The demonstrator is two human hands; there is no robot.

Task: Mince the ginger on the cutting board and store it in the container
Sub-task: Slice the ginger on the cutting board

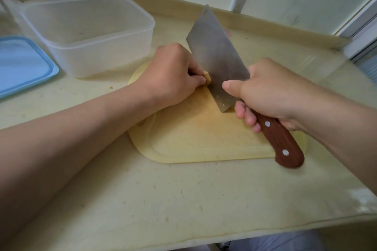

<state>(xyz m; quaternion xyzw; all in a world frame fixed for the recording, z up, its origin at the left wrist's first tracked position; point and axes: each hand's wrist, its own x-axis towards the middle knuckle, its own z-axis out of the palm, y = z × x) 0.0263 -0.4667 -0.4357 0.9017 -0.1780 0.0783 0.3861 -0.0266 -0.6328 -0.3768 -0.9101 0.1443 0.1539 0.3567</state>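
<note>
**Cleaver down beside curled fingers, ginger barely showing**

From where I stand, the worry is the left hand (173,75). It pinches the ginger (207,78) between thumb and curled fingers, and only a small pale nub shows past them, touching the flat of the cleaver (216,57). With so little to hold, I'd judge the piece could roll or squirt out under a cut, and the blade would then meet a fingertip. The knuckles seem tucked back, which helps, but the thumb sits low and close to the steel. A second risk is the cutting board (204,142): it lies bare on the worktop (142,199) with nothing visible under it, so a hard chop might skate it toward the front edge. The wide blade also hides the cut line from above.

The right hand (265,91) grips the cleaver high up, its fingers wrapped round the front of the brown riveted handle (281,140) and its thumb (230,85) laid flat against the blade's side. The blade stands nearly upright, its heel on the board and its far tip raised toward the back edge. Both forearms come in low from the front edge, the left one across the board's left end.

The ginger is on the board's far half, under the left fingers. The clear container (87,32) waits open toward the back left corner, just beside the board, with its blue lid (22,63) at the left edge. I can see no minced ginger in it.
</note>
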